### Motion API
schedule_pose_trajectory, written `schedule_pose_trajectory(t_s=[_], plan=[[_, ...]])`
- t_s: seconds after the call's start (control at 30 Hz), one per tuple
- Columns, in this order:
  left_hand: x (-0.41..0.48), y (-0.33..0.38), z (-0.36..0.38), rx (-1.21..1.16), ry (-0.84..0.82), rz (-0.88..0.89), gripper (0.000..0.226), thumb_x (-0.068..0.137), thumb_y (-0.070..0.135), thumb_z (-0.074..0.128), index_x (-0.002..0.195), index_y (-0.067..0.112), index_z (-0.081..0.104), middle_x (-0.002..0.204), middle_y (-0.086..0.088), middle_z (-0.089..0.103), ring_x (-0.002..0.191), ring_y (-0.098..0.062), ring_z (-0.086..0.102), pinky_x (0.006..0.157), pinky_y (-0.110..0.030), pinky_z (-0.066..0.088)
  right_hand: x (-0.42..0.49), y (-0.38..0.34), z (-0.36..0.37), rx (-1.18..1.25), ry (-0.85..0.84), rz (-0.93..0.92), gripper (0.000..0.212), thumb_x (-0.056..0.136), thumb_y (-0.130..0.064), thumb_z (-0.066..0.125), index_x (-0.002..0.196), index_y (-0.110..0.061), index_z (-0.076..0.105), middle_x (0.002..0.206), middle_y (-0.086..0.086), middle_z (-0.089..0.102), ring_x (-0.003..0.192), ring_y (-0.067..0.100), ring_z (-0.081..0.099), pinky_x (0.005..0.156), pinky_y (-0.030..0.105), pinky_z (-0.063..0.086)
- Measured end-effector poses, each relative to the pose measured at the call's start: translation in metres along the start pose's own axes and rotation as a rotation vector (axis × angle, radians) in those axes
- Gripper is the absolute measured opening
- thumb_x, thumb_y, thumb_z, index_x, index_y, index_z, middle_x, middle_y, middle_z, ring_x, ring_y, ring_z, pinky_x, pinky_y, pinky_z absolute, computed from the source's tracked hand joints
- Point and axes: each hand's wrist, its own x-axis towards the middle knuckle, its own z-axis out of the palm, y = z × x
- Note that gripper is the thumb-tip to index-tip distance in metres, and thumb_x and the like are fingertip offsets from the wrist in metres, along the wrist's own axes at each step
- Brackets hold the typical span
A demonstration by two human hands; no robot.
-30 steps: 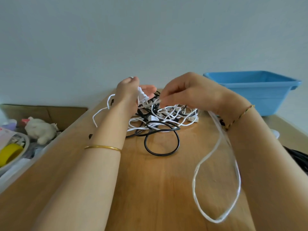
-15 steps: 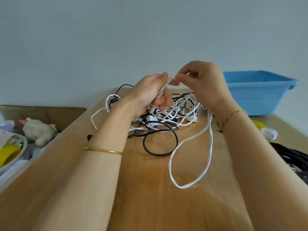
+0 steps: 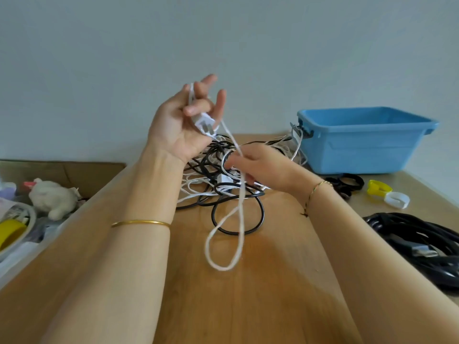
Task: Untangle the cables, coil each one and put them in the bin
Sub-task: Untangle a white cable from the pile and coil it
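Readable text, labels, brands, numbers, signs: none recorded.
Surfaces checked: blue bin, white plug (prong face turned to the camera) and its white cable; no lettering can be made out on any of them.
Contents of the cardboard box at the left edge: too blurred to be read.
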Motion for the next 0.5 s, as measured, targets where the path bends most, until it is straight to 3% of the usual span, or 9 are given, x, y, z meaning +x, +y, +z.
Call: schedule_pose_trajectory(t_s=[0.1,0.17,0.23,0.3,0.4,0.47,0.5], plan=[[0.003,0.000,-0.007,0.059,0.256,0.285,0.030,0.106,0.018,0.028,0.102,-0.004,0.048,0.057,-0.006,0.062,0.035,-0.009,0.042,0.070,-0.045,0.058,-0.003,-0.010,0.003,-0.049,-0.149,0.007,0.032,0.092,-0.037,0.054,0.080,-0.013,0.072,0.060,-0.005,0.044,0.050,0.004,0.039,0.057,0.021,0.034],[0.003,0.001,-0.016,0.181,0.419,0.375,0.029,0.106,0.023,0.027,0.105,0.002,0.048,0.059,-0.007,0.065,0.042,-0.009,0.047,0.075,-0.048,0.055,-0.006,-0.017,0.000,-0.057,-0.189,0.003,0.037,0.089,-0.042,0.057,0.068,-0.013,0.068,0.054,-0.010,0.042,0.047,0.000,0.039,0.060,0.022,0.033],[0.003,0.004,-0.025,0.384,0.558,0.443,0.026,0.106,0.024,0.028,0.113,0.008,0.047,0.060,-0.007,0.067,0.046,-0.011,0.051,0.081,-0.047,0.055,-0.010,-0.022,-0.005,-0.029,-0.180,-0.008,0.041,0.089,-0.042,0.056,0.059,-0.015,0.061,0.048,-0.010,0.045,0.047,0.000,0.041,0.063,0.022,0.035],[0.004,0.004,-0.033,0.701,0.647,0.515,0.022,0.106,0.023,0.030,0.103,0.012,0.049,0.060,-0.005,0.068,0.044,-0.011,0.050,0.076,-0.042,0.055,-0.013,-0.026,-0.012,0.070,-0.126,-0.036,0.041,0.091,-0.034,0.055,0.056,-0.014,0.060,0.044,-0.010,0.047,0.045,0.000,0.040,0.058,0.019,0.034],[0.002,-0.006,-0.039,1.315,0.628,0.555,0.022,0.104,0.024,0.030,0.098,0.023,0.051,0.067,-0.003,0.068,0.045,-0.011,0.052,0.061,-0.034,0.049,-0.013,-0.027,-0.018,0.245,-0.023,-0.084,0.027,0.088,-0.020,0.057,0.068,-0.010,0.071,0.056,-0.004,0.055,0.054,0.009,0.044,0.054,0.017,0.035],[-0.001,-0.015,-0.038,1.647,0.498,0.488,0.022,0.104,0.023,0.029,0.093,0.031,0.047,0.070,-0.004,0.067,0.050,-0.013,0.056,0.063,-0.032,0.048,-0.009,-0.024,-0.020,0.337,0.081,-0.078,0.020,0.087,-0.014,0.057,0.074,-0.008,0.071,0.063,0.003,0.057,0.060,0.015,0.046,0.060,0.023,0.039],[-0.001,-0.018,-0.037,1.768,0.428,0.410,0.023,0.103,0.023,0.029,0.092,0.026,0.050,0.068,-0.004,0.067,0.051,-0.014,0.057,0.064,-0.032,0.048,-0.007,-0.022,-0.021,0.386,0.140,-0.060,0.020,0.088,-0.012,0.057,0.075,-0.005,0.071,0.064,0.006,0.058,0.062,0.017,0.048,0.064,0.026,0.042]])
